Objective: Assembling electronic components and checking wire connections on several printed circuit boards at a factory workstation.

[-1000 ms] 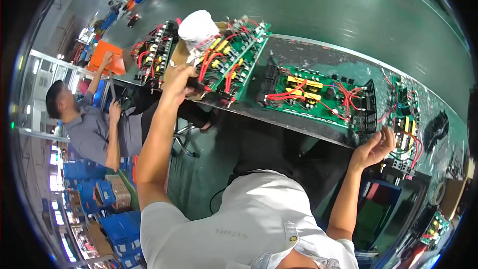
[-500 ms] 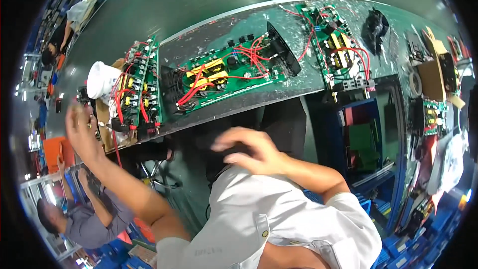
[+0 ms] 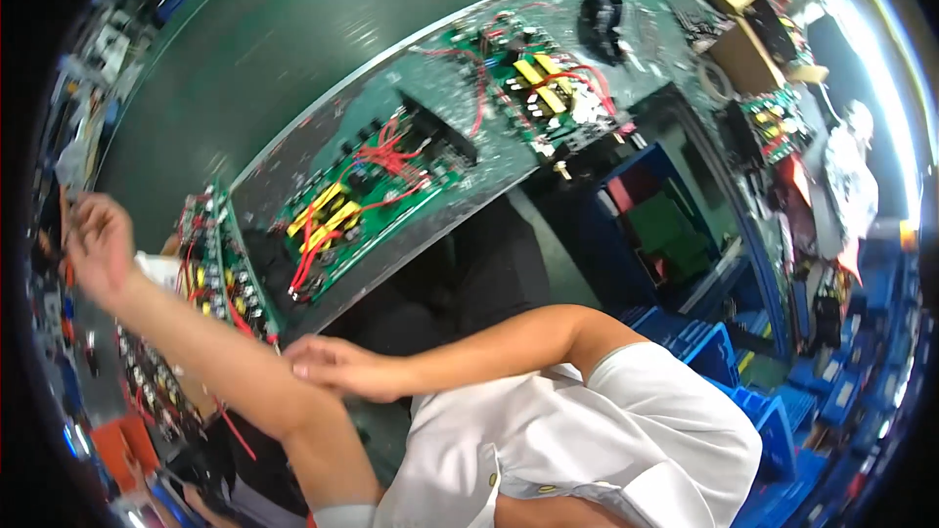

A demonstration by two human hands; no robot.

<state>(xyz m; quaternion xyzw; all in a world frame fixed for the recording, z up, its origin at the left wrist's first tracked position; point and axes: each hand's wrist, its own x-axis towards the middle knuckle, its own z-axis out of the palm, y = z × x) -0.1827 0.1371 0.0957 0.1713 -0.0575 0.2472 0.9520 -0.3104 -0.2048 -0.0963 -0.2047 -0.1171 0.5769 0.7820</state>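
Observation:
My left hand point(image 3: 100, 244) is raised at the far left with its fingers loosely spread and nothing in them. Behind its wrist part of a white tub point(image 3: 156, 268) shows, and beside the forearm stands a green circuit board point(image 3: 217, 259) with red wires. Close to my left elbow is my right hand point(image 3: 342, 369), fingers loosely bent and holding nothing; whether it touches the left arm I cannot tell. Farther right on the bench lies a larger circuit board point(image 3: 372, 205) with yellow transformers, red wires and a black end panel point(image 3: 437, 127).
Another wired board point(image 3: 548, 83) sits on the bench, with a black bundle point(image 3: 600, 22) behind it. Below is a blue-framed opening point(image 3: 665, 210). A cardboard box point(image 3: 745, 59) stands at right, blue bins point(image 3: 773, 425) lower right. An orange bin point(image 3: 122, 450) is lower left.
The view has turned, so the bench appears tilted and shifted left. My left hand has gone farther left, and my right hand has moved left and down toward the left elbow.

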